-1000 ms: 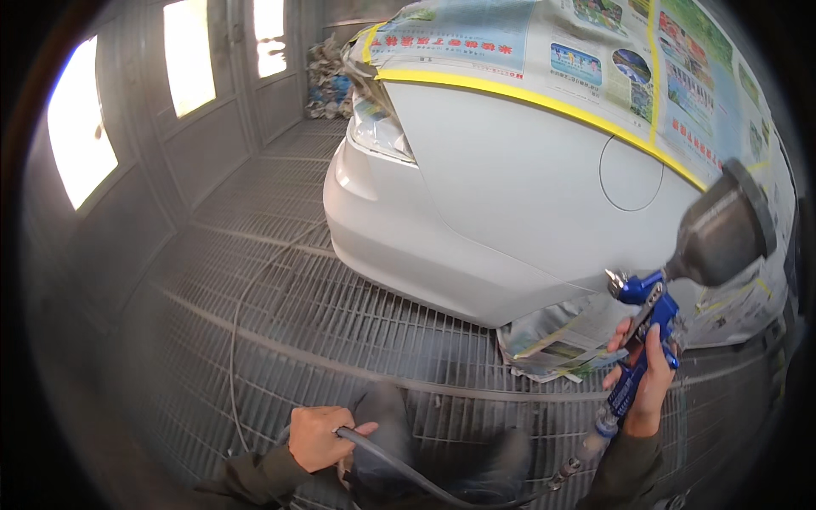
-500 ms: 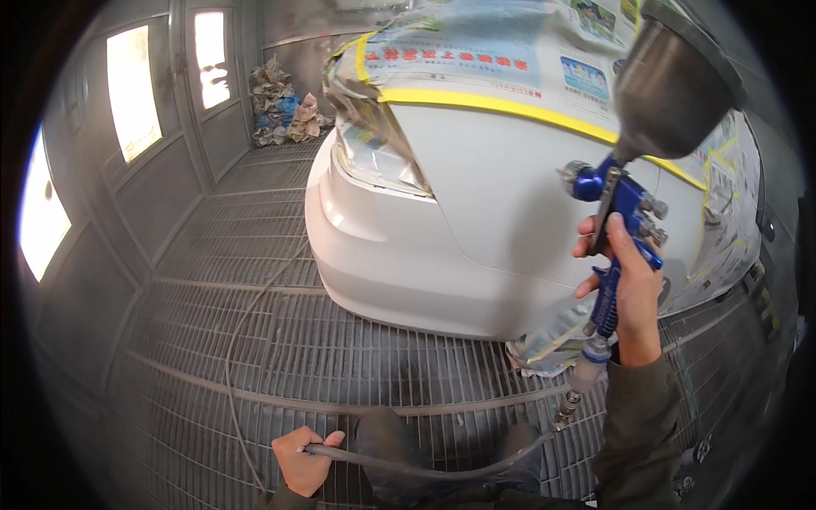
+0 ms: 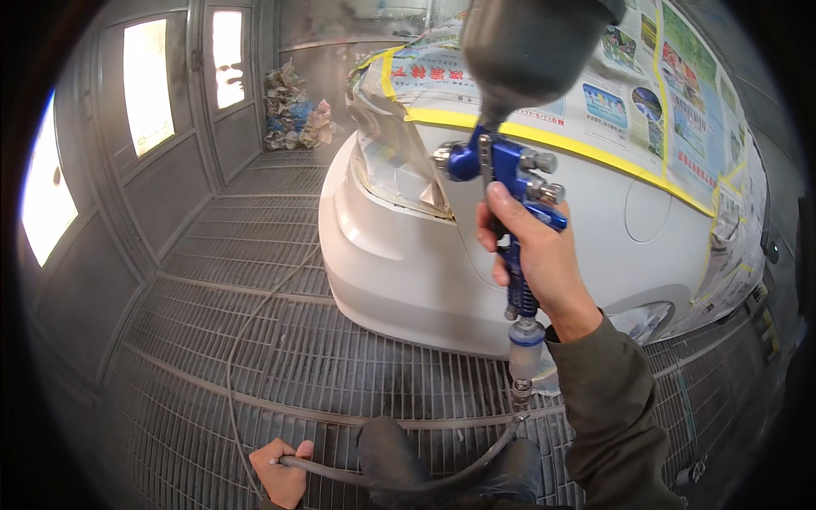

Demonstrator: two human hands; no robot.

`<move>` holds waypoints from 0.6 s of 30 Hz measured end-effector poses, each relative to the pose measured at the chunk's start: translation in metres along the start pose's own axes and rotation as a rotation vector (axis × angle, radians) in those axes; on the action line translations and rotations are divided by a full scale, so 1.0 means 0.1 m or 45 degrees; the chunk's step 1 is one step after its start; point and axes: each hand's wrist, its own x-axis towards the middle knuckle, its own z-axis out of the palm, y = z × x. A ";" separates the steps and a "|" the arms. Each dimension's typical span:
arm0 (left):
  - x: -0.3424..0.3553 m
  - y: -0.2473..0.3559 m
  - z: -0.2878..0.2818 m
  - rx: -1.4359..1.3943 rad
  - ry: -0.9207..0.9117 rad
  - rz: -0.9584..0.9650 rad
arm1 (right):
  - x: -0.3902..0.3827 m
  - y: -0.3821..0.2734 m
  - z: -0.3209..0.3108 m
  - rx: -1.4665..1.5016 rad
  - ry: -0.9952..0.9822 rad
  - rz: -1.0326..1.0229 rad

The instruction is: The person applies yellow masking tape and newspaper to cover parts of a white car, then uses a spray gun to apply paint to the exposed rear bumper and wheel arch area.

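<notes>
My right hand (image 3: 544, 259) is closed round a blue spray gun (image 3: 501, 166) with a dark cup (image 3: 531, 51) on top, held upright in front of a white car rear (image 3: 382, 280). A cylindrical fitting (image 3: 526, 353) hangs under the grip, joined to a grey hose (image 3: 391, 481). My left hand (image 3: 279, 476), low down, is closed on that hose. Newspaper sheets (image 3: 697, 102) edged with yellow tape (image 3: 612, 166) cover the car's upper part and right side; crumpled foil-like masking (image 3: 399, 170) covers the tail lamp area. The gun hides part of the car's panel.
A grey booth wall (image 3: 170, 204) with bright windows (image 3: 146, 85) runs along the left. Crumpled paper and plastic (image 3: 285, 110) lie piled at its far end. A metal grate floor (image 3: 195, 340) carries a thin loose line (image 3: 255, 319) left of the car.
My right hand and the spray gun have moved left and upward across the view from the lower right. My left hand has shifted lower and leftward, still holding the hose.
</notes>
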 end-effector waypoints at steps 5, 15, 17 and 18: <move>-0.06 0.15 0.17 -0.022 -0.061 -0.006 | -0.18 -0.09 -0.35 -0.052 0.186 -0.011; -0.28 1.03 0.69 0.024 -0.339 0.330 | -0.65 -0.15 -1.50 -0.138 0.410 0.023; -0.37 1.11 0.77 0.025 -0.415 0.324 | -0.74 -0.18 -1.75 -0.134 0.453 0.014; -0.41 1.16 0.84 -0.003 -0.422 0.347 | -0.79 -0.19 -1.86 -0.136 0.478 0.017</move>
